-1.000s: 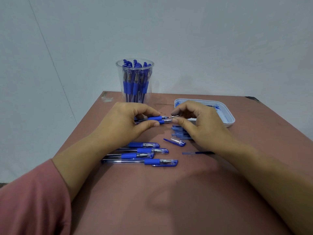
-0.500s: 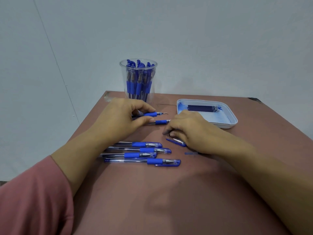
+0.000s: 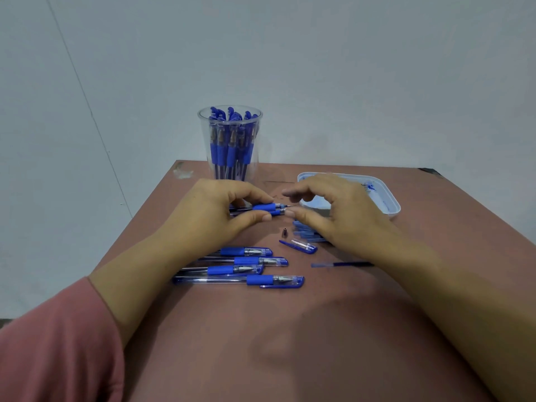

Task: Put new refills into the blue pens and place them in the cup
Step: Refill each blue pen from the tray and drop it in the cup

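Gripping two blue pens (image 3: 263,207) side by side, the left hand (image 3: 213,214) hangs just above the counter (image 3: 290,352), thumb under their blue grips and fingers curled over the top, the points aimed right. One pen shows a thin bare refill tip. The right hand (image 3: 343,211) faces it with loosely bent fingers. Its thumb (image 3: 293,213) touches the nose of the lower pen, its forefinger is raised well clear above, and it clasps nothing. A pink sleeve (image 3: 52,349) covers the left upper arm.

A clear cup (image 3: 230,169) stands at the counter's far edge, behind the left hand, packed with upright blue pens, caps up. To its right sits a white tray (image 3: 390,203) stained with blue ink; the right hand hides most of its inside.

Four capped pens (image 3: 246,269) lie in a row near the left wrist. A small dark cone tip (image 3: 285,233), a loose cap (image 3: 300,246) and a single refill (image 3: 339,264) lie apart on the counter, and a pile of blue parts (image 3: 304,232) shows under the right hand.
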A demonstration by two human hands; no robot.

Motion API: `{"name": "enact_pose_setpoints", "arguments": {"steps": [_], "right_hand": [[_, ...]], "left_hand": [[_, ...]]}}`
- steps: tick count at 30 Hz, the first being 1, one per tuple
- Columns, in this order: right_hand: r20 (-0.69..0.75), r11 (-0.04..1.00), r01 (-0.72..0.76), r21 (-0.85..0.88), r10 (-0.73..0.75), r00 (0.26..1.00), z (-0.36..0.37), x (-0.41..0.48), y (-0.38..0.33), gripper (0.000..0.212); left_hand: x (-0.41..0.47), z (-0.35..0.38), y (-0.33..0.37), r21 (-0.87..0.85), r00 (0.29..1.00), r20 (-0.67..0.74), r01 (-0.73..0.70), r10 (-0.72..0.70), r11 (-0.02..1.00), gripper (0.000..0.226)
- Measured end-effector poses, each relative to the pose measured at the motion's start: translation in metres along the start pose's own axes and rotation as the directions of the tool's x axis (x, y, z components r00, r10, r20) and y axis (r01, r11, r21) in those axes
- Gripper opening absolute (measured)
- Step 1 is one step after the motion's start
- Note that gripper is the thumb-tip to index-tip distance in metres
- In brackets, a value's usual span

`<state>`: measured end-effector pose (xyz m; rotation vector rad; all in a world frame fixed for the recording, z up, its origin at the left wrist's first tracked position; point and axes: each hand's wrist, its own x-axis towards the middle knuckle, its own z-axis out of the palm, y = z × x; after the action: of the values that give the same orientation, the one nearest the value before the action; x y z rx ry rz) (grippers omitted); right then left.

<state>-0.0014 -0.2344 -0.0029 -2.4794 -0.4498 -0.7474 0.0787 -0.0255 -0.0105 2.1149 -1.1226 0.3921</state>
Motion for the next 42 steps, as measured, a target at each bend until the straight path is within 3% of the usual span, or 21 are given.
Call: {"name": "enact_pose_setpoints", "arguments": {"steps": [4,10,17,23,31,36,42], "right_hand": [[0.031,0.999,0.016,0.03,-0.017,0.999,0.001,-0.001,-0.002,0.018],[0.046,0.995,-0.086,0.055,0.084,0.995,-0.013,-0.008,0.007,0.018],[0.093,0.998,-0.03,0.063,0.024,0.995,-0.006,-0.006,0.0,0.023],[0.073,0.993,-0.101,0.068,0.096,0.993,-0.019,-0.012,0.013,0.02],[0.091,1.0,0.023,0.001,-0.023,0.996,-0.007,-0.007,0.005,0.027],[0.079,0.999,-0.029,0.036,0.026,0.997,-0.017,-0.011,0.013,0.027],[0.076,0.999,0.04,0.002,-0.04,0.996,-0.012,-0.008,0.011,0.027]], "left_hand": [[-0.001,0.001,0.002,-0.036,1.0,-0.003,-0.022,0.022,0.999,0.022],[0.0,0.002,0.001,-0.023,1.0,-0.001,0.021,-0.021,1.0,0.02],[-0.001,0.003,0.003,-0.022,1.0,0.017,0.003,-0.003,1.0,0.02],[-0.002,0.002,0.004,-0.023,1.0,0.015,0.02,-0.02,1.0,0.02],[-0.002,0.002,0.007,-0.018,0.999,0.033,0.0,0.0,1.0,0.022],[-0.001,0.002,0.006,-0.008,0.999,0.031,0.022,-0.021,1.0,0.022],[-0.001,0.004,0.008,-0.015,0.999,0.044,0.004,-0.004,1.0,0.021]]}}
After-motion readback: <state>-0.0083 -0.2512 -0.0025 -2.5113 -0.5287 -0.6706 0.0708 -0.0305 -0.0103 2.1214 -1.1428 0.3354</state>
